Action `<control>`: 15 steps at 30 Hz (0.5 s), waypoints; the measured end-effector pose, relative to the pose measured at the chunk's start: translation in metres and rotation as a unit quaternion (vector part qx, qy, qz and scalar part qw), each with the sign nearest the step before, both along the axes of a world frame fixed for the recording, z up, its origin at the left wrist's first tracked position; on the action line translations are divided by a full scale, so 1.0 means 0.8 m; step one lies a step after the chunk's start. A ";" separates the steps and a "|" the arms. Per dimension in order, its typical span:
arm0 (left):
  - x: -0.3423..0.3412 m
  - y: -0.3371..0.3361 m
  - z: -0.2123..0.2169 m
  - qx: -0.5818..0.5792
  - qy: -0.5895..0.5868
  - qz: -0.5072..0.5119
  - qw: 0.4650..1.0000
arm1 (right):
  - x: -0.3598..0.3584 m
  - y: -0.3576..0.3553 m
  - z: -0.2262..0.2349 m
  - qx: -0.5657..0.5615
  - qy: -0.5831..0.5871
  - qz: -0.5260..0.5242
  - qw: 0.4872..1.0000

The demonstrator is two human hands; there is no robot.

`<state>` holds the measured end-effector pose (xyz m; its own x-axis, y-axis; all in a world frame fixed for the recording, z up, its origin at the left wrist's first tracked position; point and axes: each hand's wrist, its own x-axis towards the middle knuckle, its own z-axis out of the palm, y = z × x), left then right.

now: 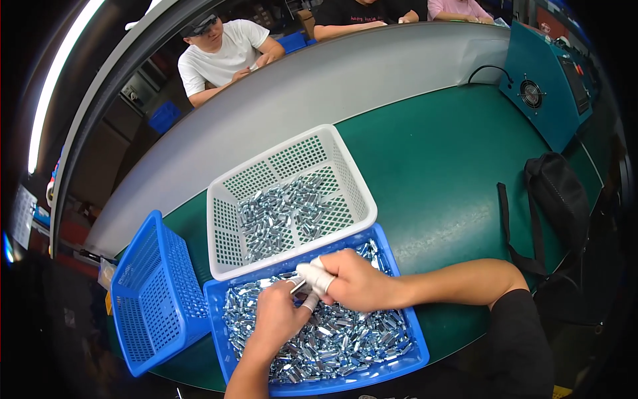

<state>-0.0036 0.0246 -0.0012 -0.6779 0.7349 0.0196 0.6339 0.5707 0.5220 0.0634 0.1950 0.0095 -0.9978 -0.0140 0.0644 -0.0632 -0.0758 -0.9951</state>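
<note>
Over a blue basket [372, 379] full of small shiny metal parts [332, 346], my two hands meet. My left hand [278, 314] pinches a small silvery metal part [298, 288] between thumb and fingers. Right against it, my right hand [359, 282] has its fingers closed at the same part; its fingertips hide most of the piece. White tape wraps fingertips on both hands. Just beyond stands a white basket [355, 189] with a looser layer of similar metal parts [282, 213] on its floor.
On the left a second blue basket [179, 289] leans tilted beside the full one. A black bag [561, 199] with straps lies at the right on the green table [438, 159]. A teal machine [538, 86] stands far right. Behind the grey partition [399, 73] sit several people.
</note>
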 end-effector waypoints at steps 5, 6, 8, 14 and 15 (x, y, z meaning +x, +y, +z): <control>-0.005 0.003 0.015 0.192 -0.118 0.042 0.973 | -0.013 0.021 -0.003 -0.050 0.007 -0.090 0.995; -0.007 0.002 0.021 0.211 -0.128 0.050 0.968 | -0.015 0.021 -0.006 -0.054 0.001 -0.111 0.992; -0.009 0.001 0.022 0.249 -0.158 0.070 0.953 | -0.017 0.019 -0.012 -0.052 -0.007 -0.114 0.992; -0.014 0.000 0.020 0.317 -0.159 0.110 0.929 | -0.018 0.012 -0.018 -0.040 -0.018 -0.068 0.997; -0.015 -0.002 0.017 0.296 -0.129 0.087 0.942 | -0.018 0.010 -0.018 -0.051 -0.018 -0.053 0.997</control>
